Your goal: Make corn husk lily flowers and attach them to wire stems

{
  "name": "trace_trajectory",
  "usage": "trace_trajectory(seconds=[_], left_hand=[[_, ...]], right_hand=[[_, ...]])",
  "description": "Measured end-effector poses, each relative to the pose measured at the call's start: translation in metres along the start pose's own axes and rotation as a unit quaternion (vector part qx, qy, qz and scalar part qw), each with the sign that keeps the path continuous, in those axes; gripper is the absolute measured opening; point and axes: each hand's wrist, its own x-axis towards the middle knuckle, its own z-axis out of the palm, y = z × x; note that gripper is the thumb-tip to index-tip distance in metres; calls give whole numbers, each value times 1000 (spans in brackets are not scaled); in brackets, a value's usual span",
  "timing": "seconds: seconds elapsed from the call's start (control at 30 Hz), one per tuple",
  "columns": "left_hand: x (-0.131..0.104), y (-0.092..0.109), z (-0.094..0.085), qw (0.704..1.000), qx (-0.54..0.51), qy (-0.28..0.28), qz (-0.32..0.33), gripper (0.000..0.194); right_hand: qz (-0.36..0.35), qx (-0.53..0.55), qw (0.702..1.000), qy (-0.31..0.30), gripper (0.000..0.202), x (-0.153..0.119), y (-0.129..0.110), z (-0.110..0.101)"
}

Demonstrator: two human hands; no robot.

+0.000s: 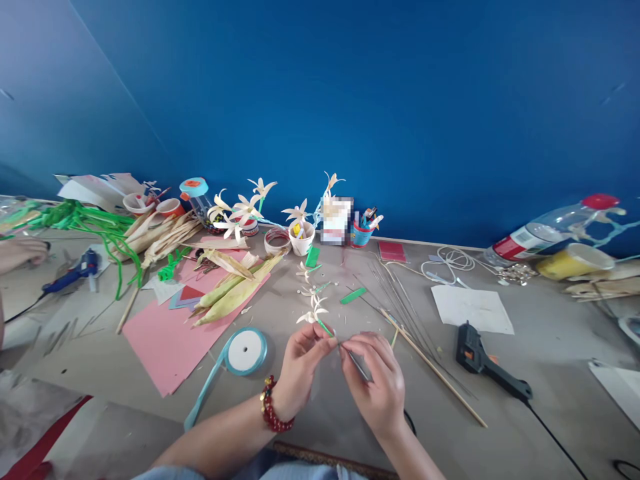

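My left hand [304, 365] pinches the green stem [325, 327] of a small handmade white flower [313, 313], whose petals point away from me. Close beside it, my right hand [377, 377] is closed with its fingertips on a thin grey wire [359, 365] that runs back under the palm. The fingertips of both hands nearly meet where stem and wire come together; the exact join is too small to make out. More white flowers [303, 272] with green stems lie just beyond. A roll of light-blue ribbon [260, 357] lies left of my left hand, its loose end trailing toward me.
Corn husks [235, 293] lie on pink paper [165, 340] at left. A black glue gun [475, 357], wooden stick [440, 373] and thin wires [400, 300] lie at right. Cups, finished flowers and a plastic bottle [540, 230] line the blue wall. Another person's hand [25, 253] shows far left.
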Motion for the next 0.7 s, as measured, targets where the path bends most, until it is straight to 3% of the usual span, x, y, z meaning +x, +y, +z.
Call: trace_trajectory(seconds=[0.2,0.37,0.5,0.7], left_hand=[[0,-1,-1,1000,14,-7,22,11],[-1,-3,-3,998,30,-12,51,11],[0,-5,-5,996,39,-24,73,10],[-2,-1,-4,996,42,-39,69,9]], right_hand=[[107,80,991,-18,9,-4,0,0],[216,168,961,-48,9,-1,-1,-1],[316,265,908,-71,18,0,-2,-3],[450,411,791,-58,22,2,-5,-6]])
